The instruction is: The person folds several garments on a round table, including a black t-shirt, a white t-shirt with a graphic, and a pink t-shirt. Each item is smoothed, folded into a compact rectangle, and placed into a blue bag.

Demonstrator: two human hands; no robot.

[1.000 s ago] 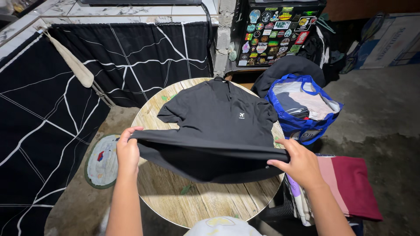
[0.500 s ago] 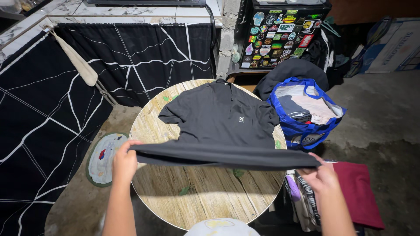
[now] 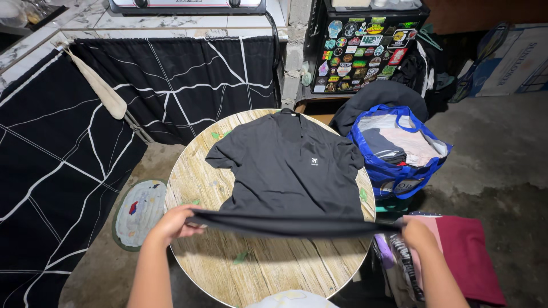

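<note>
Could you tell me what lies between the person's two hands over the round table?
In the head view, the taut hem of the black shirt spans from the left hand to the right hand, above the wooden table.

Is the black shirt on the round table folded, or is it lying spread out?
Spread out. The black shirt lies flat on the round table, sleeves out, while the left hand and right hand pull its hem taut.

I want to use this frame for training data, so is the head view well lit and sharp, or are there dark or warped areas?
Head view: light falls brightly on the round wooden table and the black shirt, fading to dim floor at the edges; the left hand and right hand look sharp, without noticeable motion blur; the counter edge bows, showing wide-angle distortion.
</note>
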